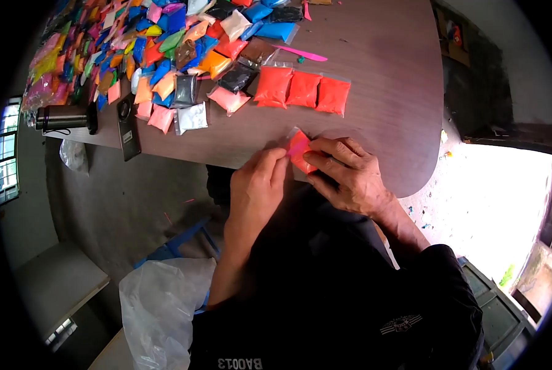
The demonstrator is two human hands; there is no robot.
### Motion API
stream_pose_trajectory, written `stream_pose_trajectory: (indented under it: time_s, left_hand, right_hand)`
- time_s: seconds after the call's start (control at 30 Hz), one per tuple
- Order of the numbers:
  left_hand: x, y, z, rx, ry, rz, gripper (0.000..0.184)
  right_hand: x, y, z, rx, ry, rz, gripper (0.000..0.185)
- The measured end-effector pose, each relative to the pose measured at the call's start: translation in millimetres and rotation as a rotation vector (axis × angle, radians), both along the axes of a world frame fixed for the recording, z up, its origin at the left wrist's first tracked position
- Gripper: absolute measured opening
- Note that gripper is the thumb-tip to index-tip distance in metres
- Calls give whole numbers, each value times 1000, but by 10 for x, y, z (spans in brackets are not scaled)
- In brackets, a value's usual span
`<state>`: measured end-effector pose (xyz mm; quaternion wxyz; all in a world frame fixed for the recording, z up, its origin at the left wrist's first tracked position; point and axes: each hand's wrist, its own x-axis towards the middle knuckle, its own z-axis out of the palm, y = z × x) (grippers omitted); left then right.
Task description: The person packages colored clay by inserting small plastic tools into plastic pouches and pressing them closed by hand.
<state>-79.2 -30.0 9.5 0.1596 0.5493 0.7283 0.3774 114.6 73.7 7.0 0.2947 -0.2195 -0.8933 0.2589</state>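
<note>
At the table's near edge, my right hand [350, 176] grips a small clear packet of red clay-like material [303, 161] between thumb and fingers. My left hand [257, 185] meets it from the other side, its thumb and forefinger pinched on a pink plastic tool [297, 147] that lies across the packet's face. The fingers hide much of the tool and part of the packet. Just beyond, three larger red packets lie side by side: a left one [272, 86], a middle one [303, 89] and a right one [332, 95].
Many coloured packets [183, 55] pile up on the table's left. A pink plastic knife [303, 54] lies behind the red packets. A phone [129, 132] and a dark metal flask [66, 117] sit at the left edge. A clear plastic bag [165, 308] hangs below left.
</note>
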Motion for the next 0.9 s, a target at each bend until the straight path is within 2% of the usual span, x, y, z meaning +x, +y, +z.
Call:
stream_pose_trajectory:
  time_s: [0.1, 0.2, 0.33, 0.57, 0.73, 0.87, 0.9]
  left_hand:
    - [-137, 46, 17, -95, 189, 45, 9]
    - [-210, 81, 15, -14, 124, 82, 9]
    - [35, 55, 116, 46, 33, 10, 9]
    - [-22, 254, -11, -47, 196, 6, 8]
    - [-95, 311, 7, -11, 218, 8, 7]
    - [108, 198, 74, 64, 90, -53, 7]
    - [139, 185, 51, 10, 136, -58, 7]
  right_hand:
    - [-19, 5, -3, 0, 4, 0, 41]
    - [-6, 9, -9, -8, -13, -11, 39]
    - [-9, 10, -22, 6, 29, -7, 36]
    - [-21, 20, -17, 16, 54, 0, 34]
    - [-12, 20, -21, 17, 47, -2, 34]
    - [-9, 20, -50, 1, 52, 10, 34]
    - [-12, 25, -50, 2, 51, 13, 34]
